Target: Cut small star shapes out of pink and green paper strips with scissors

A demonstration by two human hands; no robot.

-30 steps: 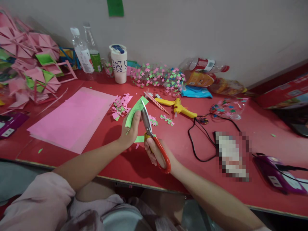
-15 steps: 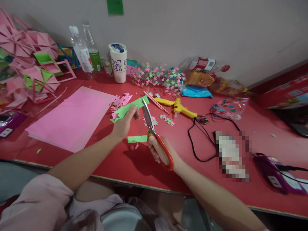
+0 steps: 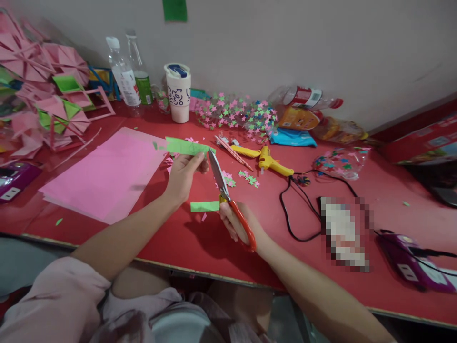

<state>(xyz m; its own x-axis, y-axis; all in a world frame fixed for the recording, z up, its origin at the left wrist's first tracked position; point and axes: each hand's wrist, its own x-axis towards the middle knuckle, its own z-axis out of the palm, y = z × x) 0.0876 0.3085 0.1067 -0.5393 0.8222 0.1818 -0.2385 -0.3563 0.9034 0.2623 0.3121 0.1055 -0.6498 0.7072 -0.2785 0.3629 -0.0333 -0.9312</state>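
Observation:
My left hand [image 3: 183,176] pinches a green paper strip [image 3: 183,146] from below, holding it above the table nearly level. Faint lines show on the strip. My right hand [image 3: 233,221] is wrapped round the red handles of a pair of scissors [image 3: 218,176]. The blades point up and touch or lie just by the strip's right end; they look almost closed. A second green strip [image 3: 204,206] lies on the table left of the right hand. Small pink and green paper stars [image 3: 249,178] lie beyond the scissors. Pink scraps [image 3: 170,164] are partly hidden behind my left hand.
Pink paper sheets [image 3: 107,176] lie at left on the red table [image 3: 171,243]. Behind stand a white tumbler [image 3: 179,102] and bottles [image 3: 124,85]. A yellow glue gun [image 3: 274,163] with a black cord is at right, near a bag of stars [image 3: 341,164].
My left hand has turned the green strip from a steep slant to nearly level, with its free end swinging left and up. The scissors have shifted only slightly.

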